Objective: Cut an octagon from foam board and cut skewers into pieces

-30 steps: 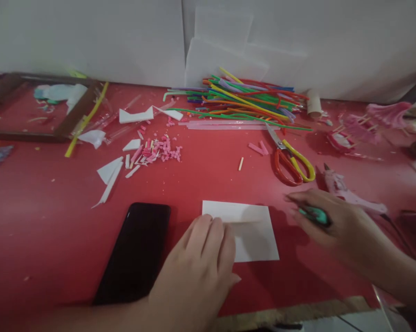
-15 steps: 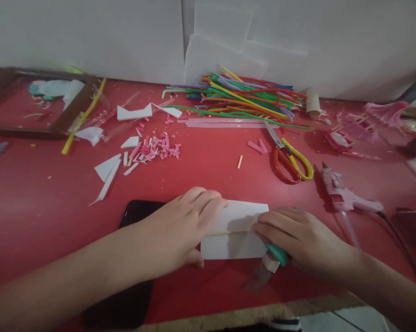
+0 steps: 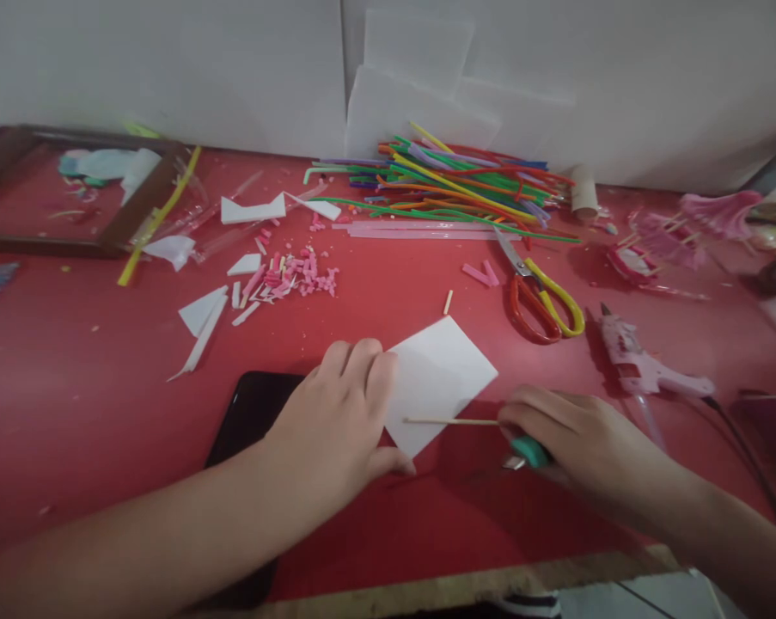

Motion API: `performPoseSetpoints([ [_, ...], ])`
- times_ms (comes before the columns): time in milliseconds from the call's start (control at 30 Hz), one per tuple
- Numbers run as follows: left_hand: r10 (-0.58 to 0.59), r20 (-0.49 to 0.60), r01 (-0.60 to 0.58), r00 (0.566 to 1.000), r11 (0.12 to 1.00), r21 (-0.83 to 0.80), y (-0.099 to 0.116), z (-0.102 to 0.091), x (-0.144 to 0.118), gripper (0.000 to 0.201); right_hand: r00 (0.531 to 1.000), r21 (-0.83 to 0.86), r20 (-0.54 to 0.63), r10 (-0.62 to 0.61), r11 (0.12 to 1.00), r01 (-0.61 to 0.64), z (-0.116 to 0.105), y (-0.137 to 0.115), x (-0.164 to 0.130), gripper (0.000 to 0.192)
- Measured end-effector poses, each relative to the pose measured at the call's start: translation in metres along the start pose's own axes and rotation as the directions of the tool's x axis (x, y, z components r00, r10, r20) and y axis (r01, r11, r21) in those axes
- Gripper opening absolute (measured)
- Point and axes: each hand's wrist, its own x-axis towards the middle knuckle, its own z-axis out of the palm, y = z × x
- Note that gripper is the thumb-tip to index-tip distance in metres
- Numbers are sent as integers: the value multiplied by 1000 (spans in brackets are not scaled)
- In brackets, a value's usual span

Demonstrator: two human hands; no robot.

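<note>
My left hand (image 3: pixel 352 408) grips the left side of a white square card (image 3: pixel 442 370), thumb at its near corner and fingers folded over the edge. The card is turned cornerwise, like a diamond. In my right hand (image 3: pixel 568 434), a thin wooden stick (image 3: pixel 452 421) is pinched, its free end reaching left across the card's near part. The same hand also holds a green-handled cutter (image 3: pixel 529 451), whose metal blade points left and is mostly smeared. A black phone-like slab (image 3: pixel 252 408) lies partly beneath my left forearm.
Scissors (image 3: pixel 542 301) and a pink glue gun (image 3: pixel 638 357) lie at right. A pile of coloured pipe cleaners (image 3: pixel 465 185) lies at the back, white and pink scraps (image 3: pixel 297 275) at left. A short stick piece (image 3: pixel 448 302) sits beyond the card. A brown frame (image 3: pixel 113 228) stands far left.
The white card has turned from lying straight to a diamond. My right hand has let go of its right edge and drawn slightly right with the stick and cutter.
</note>
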Motion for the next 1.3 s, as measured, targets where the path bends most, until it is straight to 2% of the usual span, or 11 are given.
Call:
performPoseSetpoints([
  [67,18,-36,-15,999,996,87,4,4,1,74,999,25,20,25,999,-26,0,1,0,15],
  [167,71,-51,-61,996,982,180,11,5,-2,44,998,51,15,63,997,-63,0,4,1,12],
  [267,81,30,-85,996,978,189,19,2,-9,7,998,65,1,64,996,-64,2,7,2,12],
  [300,89,68,-99,994,982,160,21,1,-12,4,998,72,-2,56,996,-56,3,8,2,12],
  [400,146,99,-150,984,988,38,29,3,-23,15,1000,102,-20,23,995,-21,4,8,3,20],
  [533,197,-59,-194,979,979,60,40,12,-39,29,999,161,9,48,986,-49,0,6,4,29],
  [667,184,-191,-159,964,977,140,51,23,-51,37,996,177,3,86,981,-85,-1,3,3,26],
  [733,191,-228,-168,955,979,118,54,28,-53,53,995,168,-15,95,982,-91,0,0,2,25],
  [900,302,-196,-286,933,953,104,53,36,-51,88,992,131,-87,96,988,-84,4,-12,0,29],
  [1067,232,-208,-222,950,972,70,55,42,-51,97,989,154,-76,125,982,-112,4,-22,0,29],
  [1300,164,-276,-165,947,986,21,60,49,-54,88,986,113,-115,120,988,-107,7,-25,-2,27],
])
